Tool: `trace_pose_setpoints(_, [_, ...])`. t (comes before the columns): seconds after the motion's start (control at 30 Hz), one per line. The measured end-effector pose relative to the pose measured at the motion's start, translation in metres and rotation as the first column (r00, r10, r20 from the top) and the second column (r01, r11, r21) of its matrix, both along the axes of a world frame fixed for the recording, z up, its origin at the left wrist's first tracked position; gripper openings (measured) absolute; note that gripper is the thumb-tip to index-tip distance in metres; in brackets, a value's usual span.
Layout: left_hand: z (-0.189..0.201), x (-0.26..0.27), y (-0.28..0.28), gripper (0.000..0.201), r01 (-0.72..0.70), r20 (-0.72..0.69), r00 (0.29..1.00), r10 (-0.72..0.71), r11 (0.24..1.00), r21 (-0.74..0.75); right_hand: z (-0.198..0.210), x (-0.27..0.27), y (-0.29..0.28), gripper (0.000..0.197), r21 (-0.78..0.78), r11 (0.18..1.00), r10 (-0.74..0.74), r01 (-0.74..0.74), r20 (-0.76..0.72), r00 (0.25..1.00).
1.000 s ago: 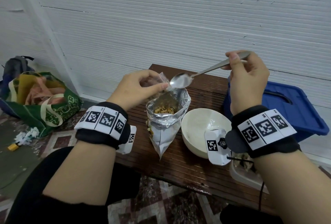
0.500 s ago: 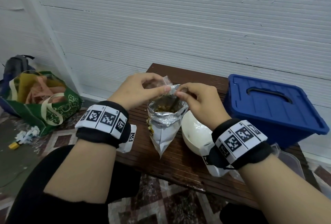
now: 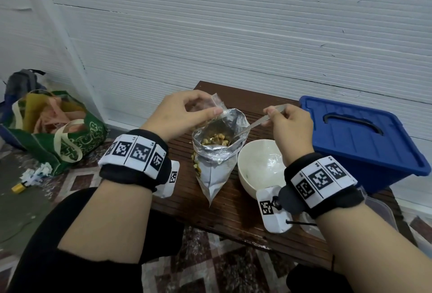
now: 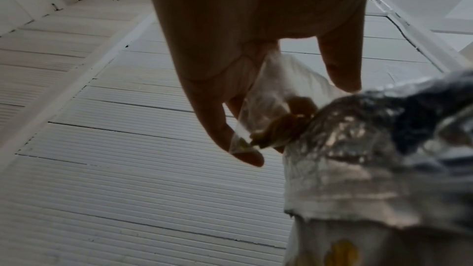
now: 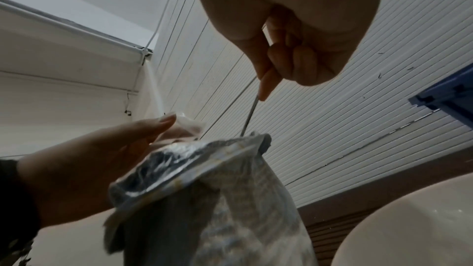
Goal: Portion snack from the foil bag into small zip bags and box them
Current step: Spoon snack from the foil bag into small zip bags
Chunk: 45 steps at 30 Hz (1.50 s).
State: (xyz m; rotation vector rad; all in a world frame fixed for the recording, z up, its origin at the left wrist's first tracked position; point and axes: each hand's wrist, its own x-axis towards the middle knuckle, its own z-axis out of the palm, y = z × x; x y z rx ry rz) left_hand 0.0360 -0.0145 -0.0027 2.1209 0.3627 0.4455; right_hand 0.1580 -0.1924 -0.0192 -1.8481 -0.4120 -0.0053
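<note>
Here, left grip pinching clear zip bag, right grip clasping steel spoon inside crinkled foil bag

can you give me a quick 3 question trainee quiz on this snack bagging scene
1. True or false: the right hand holds a spoon whose bowl end is down inside the foil bag.
2. What does the left hand pinch? A) zip bag B) bowl C) box lid
3. Fill in: the white bowl sits between the foil bag and the blue ____.

Key: 1 true; 2 A, the zip bag, already holding a little snack; 3 box.
</note>
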Motion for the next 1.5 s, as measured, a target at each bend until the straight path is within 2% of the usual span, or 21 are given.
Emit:
trace_pose_setpoints(0.1, [0.001, -0.001, 0.000, 0.044, -0.032, 0.033, 0.999, 0.033, 0.999, -0.017, 0.007, 0.008, -0.003, 0.020, 0.025, 0.998, -0.058, 0.059, -0.056, 0.997])
trace_pose_setpoints(0.17, [0.002, -0.001, 0.002, 0.035, -0.051, 0.038, 0.998, 0.051, 0.999, -0.017, 0.012, 0.011, -0.005, 0.021, 0.035, 0.996, -0.078, 0.081, -0.078, 0.994])
trace_pose_setpoints(0.23, [0.003, -0.003, 0.005, 0.029, -0.061, 0.018, 0.998, 0.061, 0.998, -0.001, 0.018, 0.015, -0.007, 0.026, 0.046, 0.994, -0.096, 0.100, -0.084, 0.992])
trace_pose_setpoints(0.5, [0.007, -0.006, 0.001, 0.029, -0.014, -0.084, 0.996, 0.021, 0.996, 0.087, 0.043, 0.028, -0.017, 0.033, 0.095, 0.983, -0.153, 0.159, -0.063, 0.986])
trace_pose_setpoints(0.73, [0.004, 0.001, -0.011, 0.033, 0.034, -0.091, 0.996, -0.026, 0.995, 0.094, 0.043, 0.019, -0.004, 0.030, 0.071, 0.996, -0.044, 0.049, -0.072, 0.996])
trace_pose_setpoints(0.9, [-0.001, 0.006, -0.014, 0.040, 0.014, -0.091, 0.996, -0.005, 0.995, 0.094, 0.040, 0.012, 0.002, 0.029, 0.080, 0.997, 0.022, -0.016, -0.074, 0.997])
trace_pose_setpoints(1.0, [-0.004, 0.009, -0.016, 0.036, 0.012, -0.085, 0.996, -0.003, 0.994, 0.106, 0.037, 0.009, 0.005, 0.027, 0.099, 0.994, 0.049, -0.042, -0.074, 0.996])
trace_pose_setpoints(1.13, [-0.005, 0.010, -0.019, 0.029, -0.018, -0.059, 0.998, 0.025, 0.993, 0.115, 0.036, 0.003, 0.006, 0.017, 0.197, 0.968, 0.164, -0.155, -0.028, 0.986])
trace_pose_setpoints(1.23, [-0.004, 0.009, -0.017, 0.027, -0.044, -0.025, 0.999, 0.046, 0.996, 0.072, 0.042, 0.000, 0.000, 0.014, 0.318, 0.920, 0.211, -0.227, 0.083, 0.974])
trace_pose_setpoints(1.33, [-0.002, 0.008, -0.014, 0.026, -0.073, -0.020, 0.997, 0.074, 0.994, 0.077, 0.046, 0.005, -0.006, 0.014, 0.386, 0.897, 0.150, -0.214, 0.190, 0.970])
trace_pose_setpoints(1.5, [0.001, 0.004, -0.010, 0.018, -0.088, -0.002, 0.996, 0.089, 0.995, 0.038, 0.042, 0.017, -0.013, 0.020, 0.454, 0.891, -0.080, 0.009, 0.138, 0.987])
